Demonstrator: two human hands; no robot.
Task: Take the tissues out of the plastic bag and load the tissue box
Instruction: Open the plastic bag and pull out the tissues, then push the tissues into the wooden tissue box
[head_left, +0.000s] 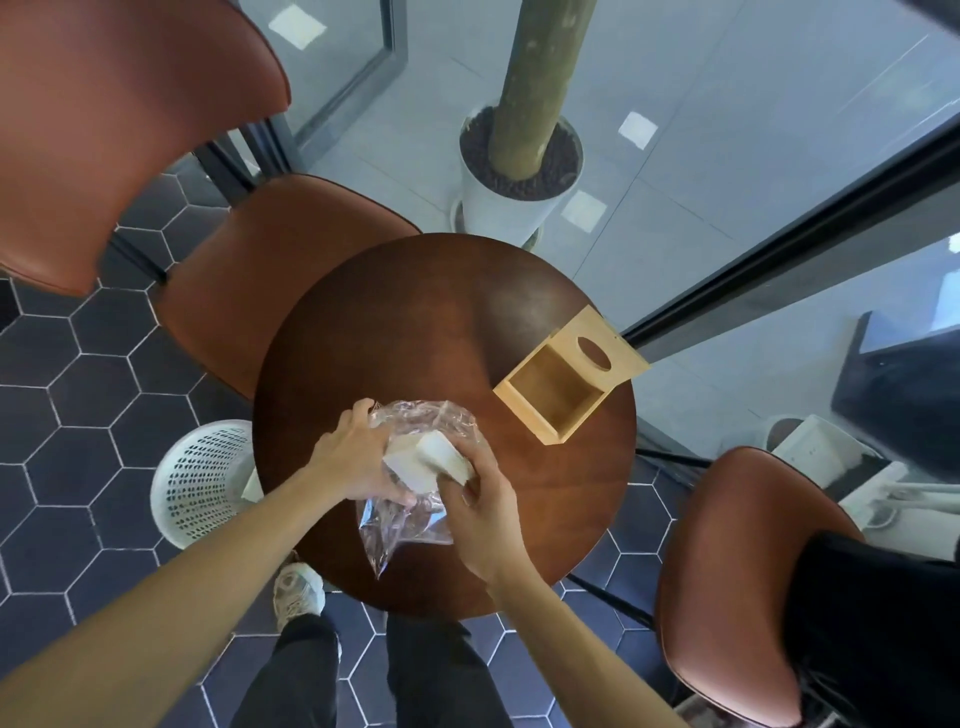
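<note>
A person standing at a round wooden desk (426, 322) works a white stack of tissues (431, 460) out of a clear plastic bag (410, 525). The left hand (353, 457) clutches the crumpled bag near its mouth, while the right hand (480, 512) grips the near end of the tissues, which sit half out of the plastic, above the desk's near side. The wooden tissue box (558, 392) waits empty at the desk's far right edge, well apart from both hands, its lid (602, 345) with the oval slot swung back. Extraction appears under way; next, the stack likely needs pulling free and carrying rightward into the open box.
</note>
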